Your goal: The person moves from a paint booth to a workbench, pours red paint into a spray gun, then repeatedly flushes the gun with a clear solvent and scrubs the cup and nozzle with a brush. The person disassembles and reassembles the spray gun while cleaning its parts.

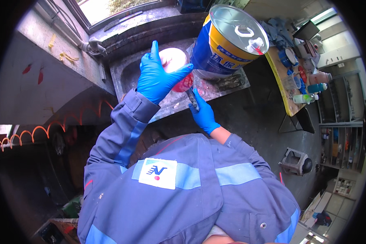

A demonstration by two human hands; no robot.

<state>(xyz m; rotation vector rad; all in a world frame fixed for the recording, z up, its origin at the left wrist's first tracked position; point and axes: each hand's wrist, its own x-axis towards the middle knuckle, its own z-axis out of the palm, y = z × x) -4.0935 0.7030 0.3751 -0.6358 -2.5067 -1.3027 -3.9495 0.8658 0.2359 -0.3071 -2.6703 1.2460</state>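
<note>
My left hand [155, 78], in a blue glove, is over the sink, holding a white round cup [175, 57] with red paint on its lower side [184, 83]. The thumb lies across the near side of the cup and the index finger points up; the other fingers are partly hidden. Lower and to the right, my right hand [205, 115], also gloved in blue, is closed around the dark, stained handle of a tool [192, 99]. The tool's far end reaches up beside the red-smeared cup, and its kind cannot be made out.
A large blue and yellow metal pail [223, 44] with a silver lid stands on the right of the stained sink [242, 79]. Farther right, a yellow-edged table [286, 95] carries bottles, a measuring cup and rags. An orange coiled hose [49, 129] hangs at left.
</note>
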